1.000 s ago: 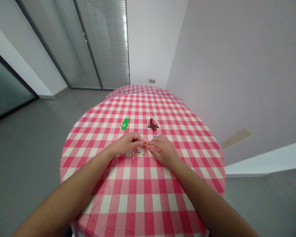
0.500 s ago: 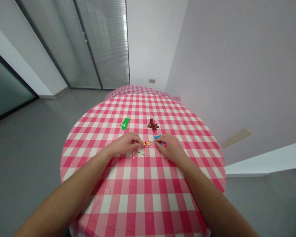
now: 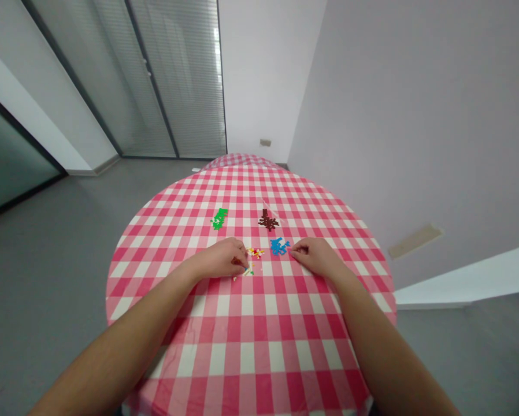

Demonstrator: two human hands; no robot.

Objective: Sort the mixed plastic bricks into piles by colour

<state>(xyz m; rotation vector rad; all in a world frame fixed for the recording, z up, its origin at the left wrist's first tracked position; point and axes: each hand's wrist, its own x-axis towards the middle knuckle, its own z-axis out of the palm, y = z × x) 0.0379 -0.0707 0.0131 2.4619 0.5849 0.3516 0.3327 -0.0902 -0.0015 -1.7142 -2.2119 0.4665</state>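
Partly hidden, tiny pieces [image 3: 247, 270], under left hand [image 3: 219, 259]

Bright, even indoor light; faint soft shadows; glare strip on window blinds [image 3: 217, 58]; strong fisheye bowing toward edges; little blur.

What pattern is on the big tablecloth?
It's a pink and white checked gingham tablecloth, which shows best in the head view.

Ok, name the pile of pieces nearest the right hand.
The blue plastic pieces, beside the right hand; the brown pile and green pile lie farther off.
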